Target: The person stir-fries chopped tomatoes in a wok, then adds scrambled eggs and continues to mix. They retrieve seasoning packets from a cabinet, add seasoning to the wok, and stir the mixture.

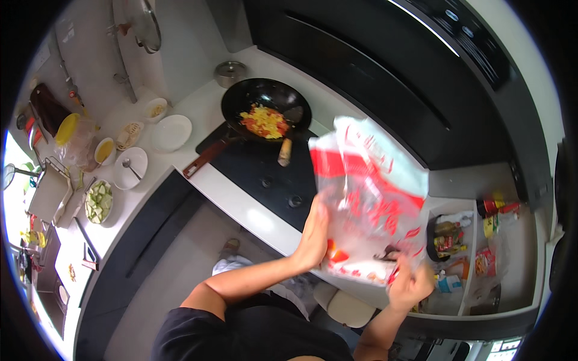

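Observation:
A large clear plastic bag with red and white print [370, 203] is held up in front of me, with white contents low inside. My left hand [311, 237] presses against its left side, the fingers partly hidden behind it. My right hand [410, 285] grips its lower right corner. Beyond the bag, a black wok [230, 101] with a wooden handle rests on the dark cooktop [244, 160]. Chopped yellow egg and red pieces [266, 121] lie in the wok, along with a spatula whose wooden handle [285, 152] hangs over the rim.
On the left counter are a white plate [172, 133], a bowl with a spoon [137, 158], a dish of cut green vegetable [99, 202] and several small bowls. At the right, an open drawer [510, 309] holds packets. A lidded pot [230, 74] stands behind the wok, below the range hood [361, 67].

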